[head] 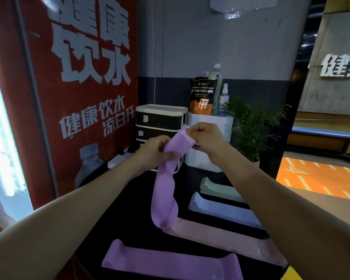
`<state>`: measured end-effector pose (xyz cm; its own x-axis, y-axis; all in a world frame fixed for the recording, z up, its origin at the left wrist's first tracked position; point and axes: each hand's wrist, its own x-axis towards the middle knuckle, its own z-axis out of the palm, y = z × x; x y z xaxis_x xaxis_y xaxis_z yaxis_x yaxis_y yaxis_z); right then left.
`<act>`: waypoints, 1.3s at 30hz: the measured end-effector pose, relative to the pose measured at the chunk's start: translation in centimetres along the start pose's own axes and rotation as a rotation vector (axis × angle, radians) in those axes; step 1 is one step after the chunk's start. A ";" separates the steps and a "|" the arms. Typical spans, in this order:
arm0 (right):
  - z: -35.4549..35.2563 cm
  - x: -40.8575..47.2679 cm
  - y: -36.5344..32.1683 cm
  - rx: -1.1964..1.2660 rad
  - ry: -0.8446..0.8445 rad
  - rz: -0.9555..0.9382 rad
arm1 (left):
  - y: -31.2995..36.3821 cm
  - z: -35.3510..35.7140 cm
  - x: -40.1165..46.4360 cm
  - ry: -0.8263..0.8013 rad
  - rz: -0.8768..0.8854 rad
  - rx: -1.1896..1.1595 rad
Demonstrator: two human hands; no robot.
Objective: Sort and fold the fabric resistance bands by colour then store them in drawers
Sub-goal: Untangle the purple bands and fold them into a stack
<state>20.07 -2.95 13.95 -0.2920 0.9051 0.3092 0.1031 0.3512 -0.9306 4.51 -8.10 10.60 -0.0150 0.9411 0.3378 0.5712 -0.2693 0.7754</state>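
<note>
While both hands grip, purple band hides drawers.

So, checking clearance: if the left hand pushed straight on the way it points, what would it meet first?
Probably the black drawer unit just beyond the left hand, which holds the purple band; depth is unclear.

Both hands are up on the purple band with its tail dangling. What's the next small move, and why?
Probably bring the dangling end up to fold it: the left hand and right hand pinch the top of the purple band, and the rest hangs unfolded.
</note>
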 end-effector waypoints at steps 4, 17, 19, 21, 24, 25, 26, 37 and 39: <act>-1.5 0.4 1.5 0.111 0.154 0.069 | -3.5 -0.8 -0.7 0.040 -0.052 0.303; -3.0 1.5 5.4 0.157 0.397 0.168 | -8.9 -3.5 -2.7 0.040 -0.191 0.461; -3.2 1.6 5.9 0.148 0.416 0.175 | -8.8 -3.6 -2.7 0.064 -0.255 0.216; -3.4 1.7 6.4 0.144 0.431 0.188 | -8.5 -3.5 -2.9 0.107 -0.299 -0.111; -3.5 1.7 7.2 0.107 0.442 0.208 | -7.9 -3.4 -3.4 0.105 -0.355 -0.519; -3.5 1.7 7.3 0.085 0.442 0.219 | -7.9 -3.5 -3.5 0.085 -0.382 -0.647; -3.6 1.8 7.6 0.070 0.447 0.227 | -7.7 -3.6 -3.6 0.077 -0.395 -0.770; -3.3 1.7 8.7 0.115 0.445 0.286 | -8.5 -4.8 -4.3 0.052 -0.304 -1.098; -3.4 1.7 8.6 0.109 0.457 0.290 | -8.5 -4.6 -4.0 0.159 -0.390 -0.883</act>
<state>23.69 2.38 7.16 0.1792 0.9815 0.0679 0.0114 0.0669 -0.9977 -4.03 -10.53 5.15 -0.2194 0.9756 -0.0092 -0.3167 -0.0623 0.9465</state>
